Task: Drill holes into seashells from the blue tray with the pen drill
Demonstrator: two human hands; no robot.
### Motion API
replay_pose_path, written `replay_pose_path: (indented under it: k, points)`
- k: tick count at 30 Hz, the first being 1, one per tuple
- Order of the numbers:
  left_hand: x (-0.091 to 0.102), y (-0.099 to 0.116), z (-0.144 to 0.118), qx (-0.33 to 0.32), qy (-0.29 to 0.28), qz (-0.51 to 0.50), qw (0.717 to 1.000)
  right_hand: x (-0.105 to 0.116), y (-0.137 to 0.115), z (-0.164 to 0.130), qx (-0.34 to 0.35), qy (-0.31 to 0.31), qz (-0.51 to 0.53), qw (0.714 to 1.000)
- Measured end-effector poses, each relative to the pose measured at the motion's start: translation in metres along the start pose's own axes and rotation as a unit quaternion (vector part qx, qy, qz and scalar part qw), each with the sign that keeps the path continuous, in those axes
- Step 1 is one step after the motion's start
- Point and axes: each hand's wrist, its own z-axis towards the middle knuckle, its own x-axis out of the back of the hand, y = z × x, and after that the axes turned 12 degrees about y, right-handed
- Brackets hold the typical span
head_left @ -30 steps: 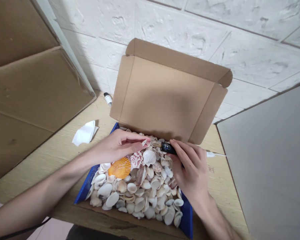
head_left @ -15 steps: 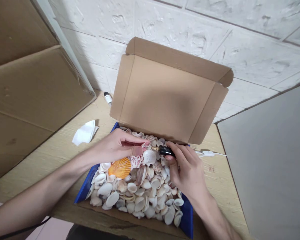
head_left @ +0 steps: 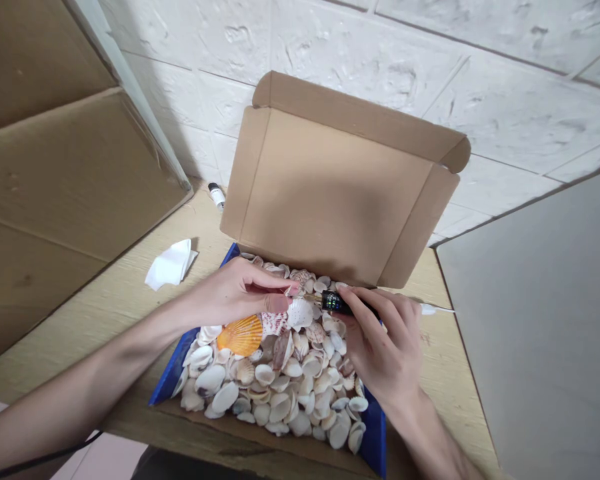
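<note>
My left hand (head_left: 235, 290) is closed in a pinch over the box, with a small pale shell (head_left: 290, 291) between thumb and fingertips. My right hand (head_left: 383, 337) grips a slim black mini electric drill (head_left: 334, 302) with a brass-coloured tip. That tip points left at the pinched shell; whether it touches cannot be made out. Below both hands, many loose seashells (head_left: 280, 403) fill an open cardboard box with blue sides (head_left: 377, 427). Among them lie a large orange scallop shell (head_left: 241, 335), a purple-speckled shell (head_left: 274, 323) and a white ribbed shell (head_left: 300, 312).
The raised cardboard lid (head_left: 340, 193) stands behind the shells, near a white brick wall (head_left: 330, 47). A white cloth or tissue (head_left: 170, 265) and a small black-capped bottle (head_left: 217, 196) lie at left. A white cord (head_left: 433, 309) runs right toward a grey panel (head_left: 540, 300).
My right hand has shifted slightly right and turned the drill, whose side now shows greenish glints. My left hand keeps its pinch in nearly the same place.
</note>
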Motion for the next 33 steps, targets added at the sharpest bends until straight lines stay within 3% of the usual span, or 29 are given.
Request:
replay_pose_path:
  k: [4,12,25,33]
  points:
    - [-0.0002,0.0012,0.0003,-0.005,-0.005,0.006,1.0,-0.0004,0.0006,0.0001,0.006,0.005,0.0,1.0]
    - [-0.0004,-0.0003,-0.0008,-0.008,0.007,0.02,1.0,-0.0056,0.0024,-0.0028,-0.02,-0.074,0.046,0.996]
    - [-0.0011,0.0012,0.0016,-0.018,-0.008,0.013,1.0,-0.0001,-0.0015,0.0016,0.016,0.013,0.015,1.0]
    - [-0.0012,-0.0012,0.0006,-0.034,0.008,0.031,0.999,-0.0061,0.0014,-0.003,0.009,-0.074,0.045,0.996]
